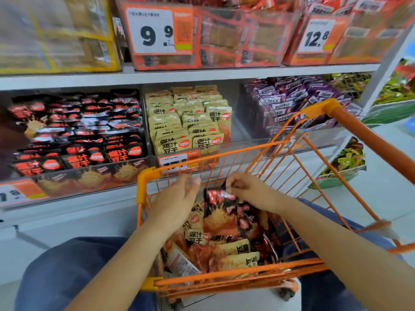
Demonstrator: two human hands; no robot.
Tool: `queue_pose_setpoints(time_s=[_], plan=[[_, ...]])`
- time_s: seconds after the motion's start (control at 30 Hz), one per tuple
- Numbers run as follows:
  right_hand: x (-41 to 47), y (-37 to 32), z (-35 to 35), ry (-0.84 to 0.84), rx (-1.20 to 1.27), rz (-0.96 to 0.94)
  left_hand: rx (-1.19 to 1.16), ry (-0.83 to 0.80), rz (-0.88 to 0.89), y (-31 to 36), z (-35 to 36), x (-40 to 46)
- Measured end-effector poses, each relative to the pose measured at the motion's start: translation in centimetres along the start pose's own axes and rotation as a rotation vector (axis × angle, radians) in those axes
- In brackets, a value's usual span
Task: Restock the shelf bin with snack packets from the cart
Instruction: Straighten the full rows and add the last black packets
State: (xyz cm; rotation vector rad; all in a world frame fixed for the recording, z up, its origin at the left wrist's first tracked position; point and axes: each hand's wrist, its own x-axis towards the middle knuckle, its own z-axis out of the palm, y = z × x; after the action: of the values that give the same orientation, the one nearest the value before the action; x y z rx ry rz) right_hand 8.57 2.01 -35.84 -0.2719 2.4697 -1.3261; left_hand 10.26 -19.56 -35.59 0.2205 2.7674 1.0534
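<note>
Black bin (74, 140): middle left of the frame, on the lower shelf, filled with rows of black-and-red packets standing on edge.
Yellow bin (186, 122): centre of the frame, just right of the black bin, holding tan packets with black lettering.
Price tags: a 9.9 tag (155, 30) at upper centre and a 12.8 tag (316, 34) at upper right, each on the front of an orange-edged bin on the upper shelf.
Cart (148, 178): orange wire cart at lower centre, standing against the shelf front; loose black and tan packets lie piled inside.
Left hand (177, 198): centre of the frame, over the cart's left side, fingers spread and relaxed, holding nothing; its fingertips are blurred.
Black packet (219, 212): centre of the frame, lifted upright above the pile inside the cart, between the two hands.
Right hand (244, 187): just right of centre, fingers curled, pinching the black packet by its top edge.
Purple bin (298, 102): right of the frame on the lower shelf, behind the cart's far corner, full of purple packets.
Green packets (345, 158): lower right, in a separate display beside the shelf.
</note>
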Motion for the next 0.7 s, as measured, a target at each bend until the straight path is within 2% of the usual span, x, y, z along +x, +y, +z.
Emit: queue_pose_setpoints(time_s=[0.1, 0.2, 0.3, 0.37, 0.53, 0.63, 0.7], plan=[[0.2, -2.4, -0.8, 0.167, 0.206, -0.037, -0.280, 0.044, -0.068, 0.7, -0.7, -0.4], [0.3, -4.1, -0.8, 0.197, 0.275, -0.037, -0.484, 0.013, -0.111, 1.2, -1.0, -0.8], [0.5, -5.2, -0.2, 0.216, 0.272, -0.050, -0.694, -0.029, -0.232, 1.0, -1.7, -0.5], [0.7, -6.0, 0.4, 0.235, 0.299, -0.046, -0.831, 0.017, -0.237, 0.4, -2.3, -0.3], [3.1, -9.6, 2.7, 0.253, 0.305, -0.159, -0.716, 0.117, -0.040, 0.5, -6.7, -1.9], [5.3, -13.2, 5.4, 0.151, 0.334, -0.221, -0.623, 0.147, -0.054, -1.7, -10.7, -2.6], [6.8, -15.4, 7.6, 0.095, 0.357, -0.254, -0.603, 0.223, -0.076, -3.7, -13.8, -3.3]])
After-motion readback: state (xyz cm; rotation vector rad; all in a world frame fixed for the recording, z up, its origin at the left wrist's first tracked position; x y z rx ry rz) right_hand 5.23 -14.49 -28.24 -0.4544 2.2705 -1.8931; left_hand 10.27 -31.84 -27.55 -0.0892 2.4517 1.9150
